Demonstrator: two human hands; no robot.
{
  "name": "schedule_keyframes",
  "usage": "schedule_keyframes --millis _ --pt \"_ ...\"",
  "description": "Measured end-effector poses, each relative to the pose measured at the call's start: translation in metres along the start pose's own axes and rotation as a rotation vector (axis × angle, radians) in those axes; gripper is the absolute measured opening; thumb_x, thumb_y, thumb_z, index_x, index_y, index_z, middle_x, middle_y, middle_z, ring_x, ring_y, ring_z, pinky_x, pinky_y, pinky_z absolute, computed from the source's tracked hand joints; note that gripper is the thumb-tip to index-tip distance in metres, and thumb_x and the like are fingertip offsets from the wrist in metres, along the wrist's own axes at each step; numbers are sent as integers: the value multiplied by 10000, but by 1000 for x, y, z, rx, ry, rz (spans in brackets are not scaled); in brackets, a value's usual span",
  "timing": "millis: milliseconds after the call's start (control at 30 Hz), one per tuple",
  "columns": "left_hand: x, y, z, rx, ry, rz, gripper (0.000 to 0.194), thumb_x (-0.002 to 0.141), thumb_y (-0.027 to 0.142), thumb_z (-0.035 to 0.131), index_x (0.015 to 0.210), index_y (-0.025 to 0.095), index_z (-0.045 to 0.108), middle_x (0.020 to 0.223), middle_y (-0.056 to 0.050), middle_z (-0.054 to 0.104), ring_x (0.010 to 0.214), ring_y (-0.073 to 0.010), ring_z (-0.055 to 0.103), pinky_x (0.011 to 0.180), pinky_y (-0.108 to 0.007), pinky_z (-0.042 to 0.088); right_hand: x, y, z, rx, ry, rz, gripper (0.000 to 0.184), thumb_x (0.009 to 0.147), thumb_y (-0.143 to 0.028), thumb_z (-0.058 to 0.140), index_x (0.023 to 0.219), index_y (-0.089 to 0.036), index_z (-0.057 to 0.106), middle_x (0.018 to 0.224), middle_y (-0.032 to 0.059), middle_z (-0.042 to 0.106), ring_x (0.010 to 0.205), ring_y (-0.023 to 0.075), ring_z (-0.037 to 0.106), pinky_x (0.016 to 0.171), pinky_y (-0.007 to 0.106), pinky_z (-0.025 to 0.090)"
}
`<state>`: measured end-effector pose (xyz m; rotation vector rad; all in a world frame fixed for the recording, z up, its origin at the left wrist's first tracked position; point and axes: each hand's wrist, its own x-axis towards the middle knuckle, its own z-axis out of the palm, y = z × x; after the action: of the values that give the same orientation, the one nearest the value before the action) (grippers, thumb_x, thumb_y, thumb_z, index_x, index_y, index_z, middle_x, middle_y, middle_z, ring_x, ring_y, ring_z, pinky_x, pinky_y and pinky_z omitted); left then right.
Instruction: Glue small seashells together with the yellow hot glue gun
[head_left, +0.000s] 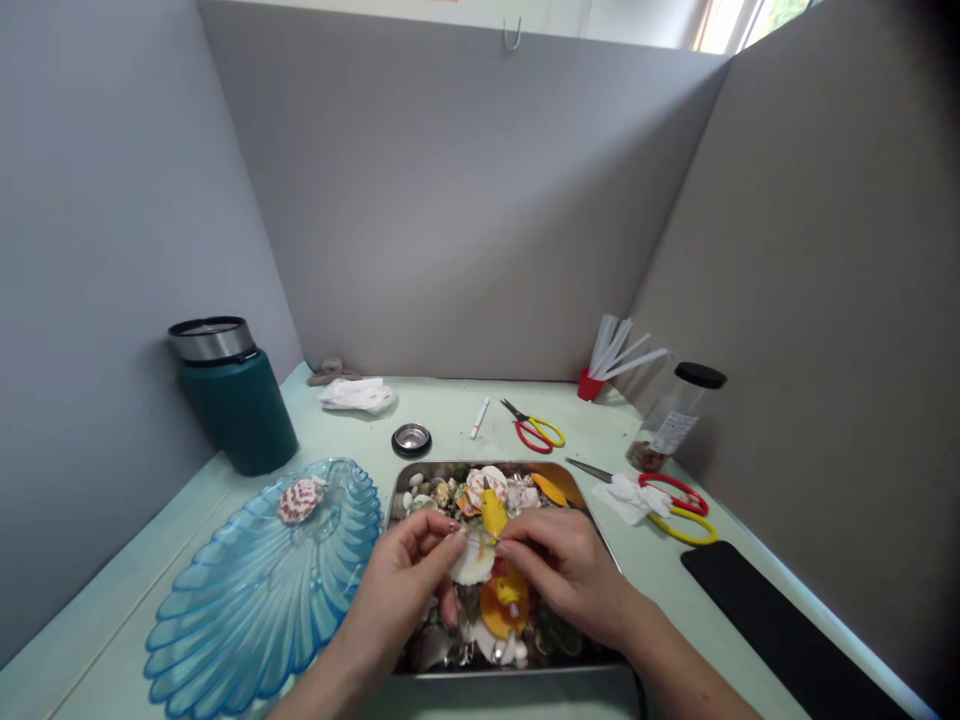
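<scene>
Over the metal tray [600, 545], my left hand [411, 565] pinches the upper edge of a white scallop shell [474, 565] between thumb and forefinger. My right hand [566, 570] is closed in a pinch at the shell's other upper corner; something thin, perhaps a thread or wire, runs between the fingertips, too fine to name. Just beyond the fingers is a yellow figure [493, 510]. Another yellow piece [508, 590] lies below on an orange disc [495, 618]. Small shells [442, 490] and snail-like shells fill the tray, partly hidden by my hands.
At left stands a blue shell-shaped dish [247, 600] holding a striped scallop shell [300, 498], beside a green bottle [236, 410]. Behind the tray are a round lid [412, 440] and small scissors [534, 430]. Larger scissors [679, 505], a jar [671, 420] and a black strip [780, 620] lie right.
</scene>
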<state>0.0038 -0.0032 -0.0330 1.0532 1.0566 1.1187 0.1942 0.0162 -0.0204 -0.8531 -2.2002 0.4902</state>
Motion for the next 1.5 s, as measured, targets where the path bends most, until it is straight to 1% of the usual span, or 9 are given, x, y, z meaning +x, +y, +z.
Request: schedule_keyframes --millis 333,733,900,1067,1200,1367,1500 --pt "-1 -1 -1 -58 -17 -27 267 707 376 696 704 161 539 458 59 605 274 -70 515 351 -165 382 -1 1 2 5 12 -23 172 903 -211 506 776 -177 617 695 19 655 635 129 578 623 238 406" --pt "-2 1 0 -37 -35 -31 259 705 376 698 722 161 554 479 37 633 299 -74 526 358 -169 374 -3 0 3 -9 28 -38 194 904 -222 492 761 -177 616 677 25 642 616 133 568 611 245 413" --pt "-3 1 1 -31 -23 -44 269 692 384 703 705 169 542 421 53 600 280 -76 508 356 -175 379 -3 0 3 -7 29 -42 187 899 -208 497 757 -175 615 667 19 638 608 128 567 611 238 414" --pt "-3 3 2 -26 -22 -49 281 679 395 708 712 162 555 469 35 630 283 -69 512 347 -163 366 -3 0 4 -12 28 -48 191 901 -217 494 764 -175 620 667 20 639 608 126 567 609 237 412" --pt "-3 2 2 -24 -21 -48 282 675 397 712 706 165 554 447 49 611 286 -70 516 343 -154 352 -4 0 4 -19 29 -50 204 906 -224 488 758 -175 620 659 21 638 595 125 561 598 236 408" --pt "-3 1 1 -24 -23 -46 264 698 385 698 710 167 550 468 52 622 290 -60 518 351 -148 350 -4 2 5 -18 29 -53 195 904 -226 493 760 -179 615 651 19 631 593 128 556 596 241 403" --pt "-3 2 0 -26 -34 -44 253 706 383 698 724 165 569 415 57 591 297 -71 523 365 -154 364 -5 2 5 -16 33 -57 187 902 -218 493 761 -177 608 664 21 630 602 130 559 603 239 403"
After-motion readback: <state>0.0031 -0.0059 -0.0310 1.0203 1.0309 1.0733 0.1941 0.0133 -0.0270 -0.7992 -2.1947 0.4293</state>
